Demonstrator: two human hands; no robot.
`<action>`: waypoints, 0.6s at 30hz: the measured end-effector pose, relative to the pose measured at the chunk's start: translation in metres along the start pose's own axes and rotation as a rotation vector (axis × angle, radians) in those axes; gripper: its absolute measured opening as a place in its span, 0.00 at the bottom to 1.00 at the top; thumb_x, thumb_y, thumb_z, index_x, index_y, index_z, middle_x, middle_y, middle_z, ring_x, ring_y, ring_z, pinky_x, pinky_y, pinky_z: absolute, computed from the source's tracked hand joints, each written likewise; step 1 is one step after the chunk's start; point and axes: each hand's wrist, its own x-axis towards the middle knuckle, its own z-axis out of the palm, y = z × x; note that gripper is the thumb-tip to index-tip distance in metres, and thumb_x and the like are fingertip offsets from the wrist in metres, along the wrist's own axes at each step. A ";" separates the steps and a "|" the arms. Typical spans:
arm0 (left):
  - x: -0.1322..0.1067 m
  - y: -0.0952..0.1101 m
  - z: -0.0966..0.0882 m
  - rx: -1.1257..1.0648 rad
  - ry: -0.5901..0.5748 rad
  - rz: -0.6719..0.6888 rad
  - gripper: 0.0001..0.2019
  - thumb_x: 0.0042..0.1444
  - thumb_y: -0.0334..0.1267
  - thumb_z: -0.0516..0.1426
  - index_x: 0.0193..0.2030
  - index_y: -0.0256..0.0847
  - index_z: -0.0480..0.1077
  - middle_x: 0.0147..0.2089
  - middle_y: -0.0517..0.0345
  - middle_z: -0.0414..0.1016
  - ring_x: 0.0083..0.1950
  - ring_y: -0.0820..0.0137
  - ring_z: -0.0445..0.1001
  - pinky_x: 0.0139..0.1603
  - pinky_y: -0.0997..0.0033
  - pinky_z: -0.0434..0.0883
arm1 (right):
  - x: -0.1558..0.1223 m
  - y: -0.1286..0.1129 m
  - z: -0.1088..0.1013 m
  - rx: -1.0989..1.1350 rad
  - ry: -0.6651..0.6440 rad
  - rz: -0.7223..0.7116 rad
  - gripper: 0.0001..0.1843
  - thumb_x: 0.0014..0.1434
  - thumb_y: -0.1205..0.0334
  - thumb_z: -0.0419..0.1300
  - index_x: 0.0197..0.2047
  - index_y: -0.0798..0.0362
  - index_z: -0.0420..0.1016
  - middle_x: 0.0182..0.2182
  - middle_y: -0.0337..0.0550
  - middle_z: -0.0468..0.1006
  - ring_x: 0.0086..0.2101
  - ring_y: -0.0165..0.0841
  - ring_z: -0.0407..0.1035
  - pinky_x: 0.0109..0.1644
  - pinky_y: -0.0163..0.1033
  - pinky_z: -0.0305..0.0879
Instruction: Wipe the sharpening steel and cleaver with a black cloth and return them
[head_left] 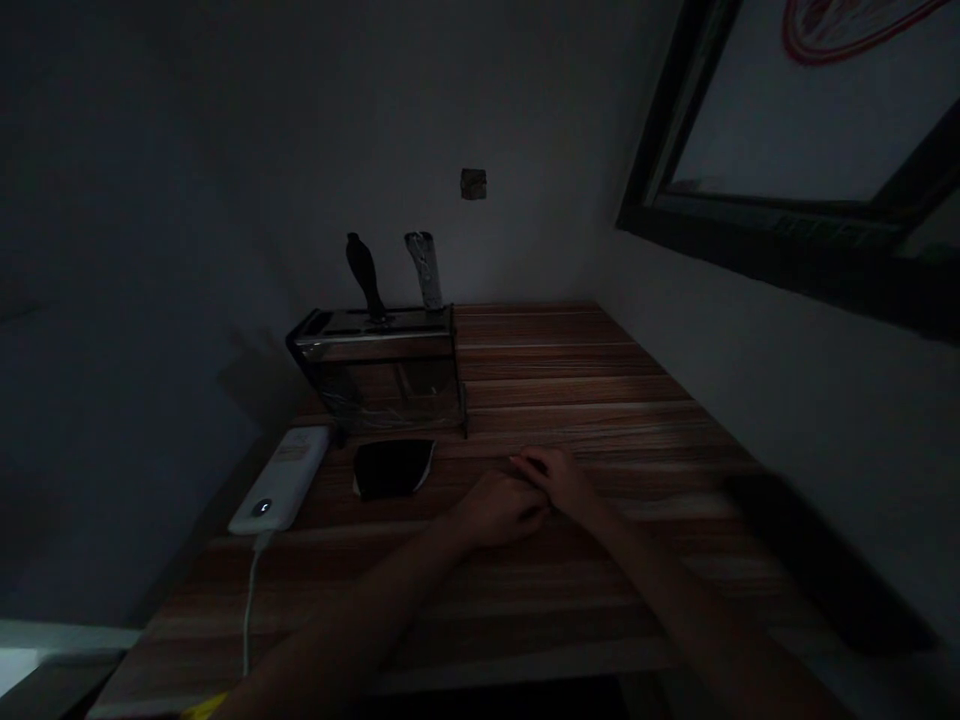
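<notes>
Both hands rest together on the wood-grain table [540, 400], in dim light. My left hand [501, 508] is loosely curled into a fist, knuckles up, and I see nothing in it. My right hand [556, 480] lies against it from the right, its visible fingers stretched over the left knuckles, with no object showing in them. Left of the hands is a small black flat piece [393, 468] with pale edges, of a kind I cannot make out. Behind it stands a knife block [379, 385] with clear sides. A black handle [363, 272] and a grey, wrapped-looking handle [426, 268] stick up from it.
A white power bank [285, 480] with a lit display lies at the table's left, a white cable [250, 600] running to the front edge. Along the right side lies a long dark object [825, 560], blurred. Walls border the table; a dark-framed window [780, 110] is at upper right.
</notes>
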 end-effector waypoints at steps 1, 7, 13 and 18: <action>0.000 0.000 0.000 0.002 -0.001 -0.003 0.10 0.56 0.37 0.47 0.31 0.40 0.68 0.31 0.58 0.74 0.32 0.72 0.71 0.33 0.75 0.63 | 0.000 0.000 0.000 0.001 0.002 0.001 0.18 0.58 0.52 0.47 0.26 0.53 0.71 0.21 0.38 0.72 0.24 0.29 0.65 0.29 0.32 0.55; 0.000 0.000 0.001 0.007 0.009 -0.007 0.10 0.55 0.37 0.48 0.29 0.40 0.68 0.31 0.58 0.74 0.32 0.72 0.71 0.34 0.75 0.63 | 0.000 -0.001 0.000 0.014 0.002 -0.004 0.18 0.58 0.53 0.47 0.27 0.53 0.71 0.22 0.38 0.72 0.25 0.29 0.66 0.31 0.32 0.56; 0.000 0.001 0.001 -0.005 0.001 -0.019 0.10 0.55 0.37 0.48 0.29 0.40 0.69 0.30 0.58 0.74 0.30 0.73 0.71 0.32 0.76 0.63 | 0.001 0.001 0.001 0.021 0.003 0.008 0.19 0.58 0.51 0.47 0.27 0.53 0.71 0.22 0.39 0.73 0.25 0.29 0.66 0.30 0.33 0.56; 0.000 0.000 0.001 0.028 0.012 -0.007 0.10 0.55 0.38 0.48 0.30 0.40 0.68 0.31 0.58 0.74 0.32 0.72 0.71 0.33 0.75 0.63 | 0.000 0.001 0.000 0.039 -0.003 0.010 0.19 0.58 0.52 0.47 0.26 0.53 0.70 0.22 0.38 0.72 0.25 0.29 0.66 0.30 0.32 0.56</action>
